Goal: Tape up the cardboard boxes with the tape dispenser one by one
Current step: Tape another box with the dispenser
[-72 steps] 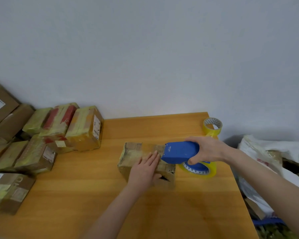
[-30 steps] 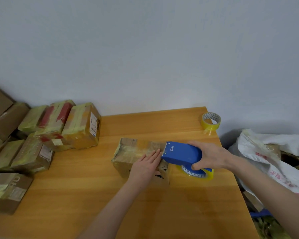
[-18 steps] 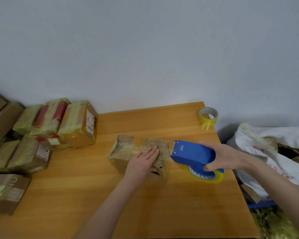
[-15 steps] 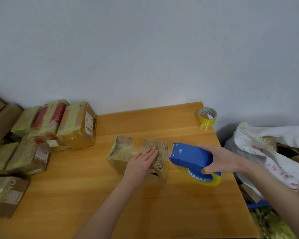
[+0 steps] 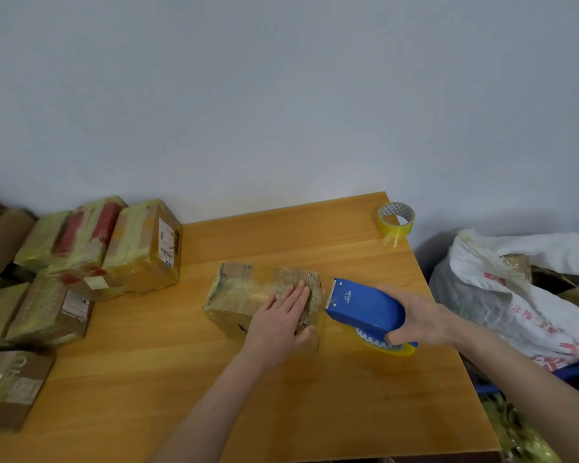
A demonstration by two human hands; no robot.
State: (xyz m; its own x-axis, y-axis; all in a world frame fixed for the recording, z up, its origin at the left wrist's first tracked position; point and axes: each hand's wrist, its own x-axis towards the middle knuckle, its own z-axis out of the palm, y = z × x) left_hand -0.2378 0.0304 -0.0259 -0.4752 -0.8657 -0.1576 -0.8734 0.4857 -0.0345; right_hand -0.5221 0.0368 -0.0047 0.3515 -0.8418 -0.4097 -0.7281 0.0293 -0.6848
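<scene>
A small cardboard box (image 5: 241,295), wrapped in clear yellowish tape, lies in the middle of the wooden table (image 5: 281,396). My left hand (image 5: 279,320) presses flat on the box's right half, fingers straight, thumb over the near edge. My right hand (image 5: 415,317) grips the blue tape dispenser (image 5: 365,305), which holds a yellow tape roll beneath it. The dispenser's blade end sits just right of the box's right end, a small gap between them.
Several taped boxes (image 5: 141,245) are stacked at the table's left side and back left. A spare yellow tape roll (image 5: 396,219) stands at the far right corner. A white sack (image 5: 522,289) with more boxes sits off the table's right edge.
The dispenser slid off the box's top to the right and now sits just beyond the box's end. My left hand kept pressing on the box.
</scene>
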